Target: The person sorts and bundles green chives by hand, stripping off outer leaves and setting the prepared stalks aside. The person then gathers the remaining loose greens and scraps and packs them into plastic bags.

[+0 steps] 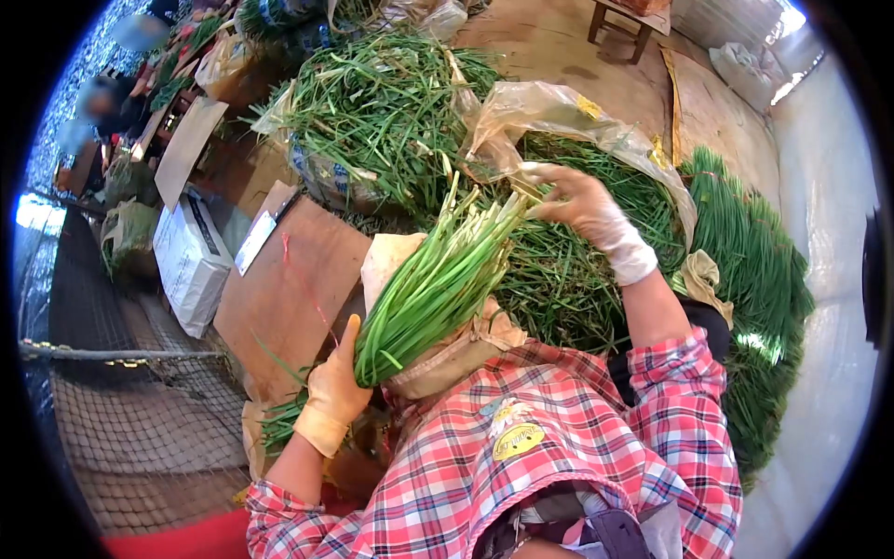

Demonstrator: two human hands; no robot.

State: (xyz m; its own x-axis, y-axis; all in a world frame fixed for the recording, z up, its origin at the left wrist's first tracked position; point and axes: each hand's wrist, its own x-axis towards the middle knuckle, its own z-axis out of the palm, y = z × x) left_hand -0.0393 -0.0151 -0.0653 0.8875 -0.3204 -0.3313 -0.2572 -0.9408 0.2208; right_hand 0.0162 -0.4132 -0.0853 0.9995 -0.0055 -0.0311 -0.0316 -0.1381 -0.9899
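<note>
A bunch of garlic chives lies slantwise across my lap, pale stem ends up and green leaf tips down to the left. My left hand, in a thin glove, is wrapped round the leafy end, its thumb pointing up along the outside. At the stem end, my gloved right hand pinches the pale tips between thumb and fingers; how many stems it grips is hard to make out. Behind the bunch, a large heap of loose chives fills a plastic wrapping.
Tied chive bundles are stacked at the right beside a white plastic wall. A brown board on the left carries a wide blade and red string. Near it stand a white box and netting. Blurred people sit far left.
</note>
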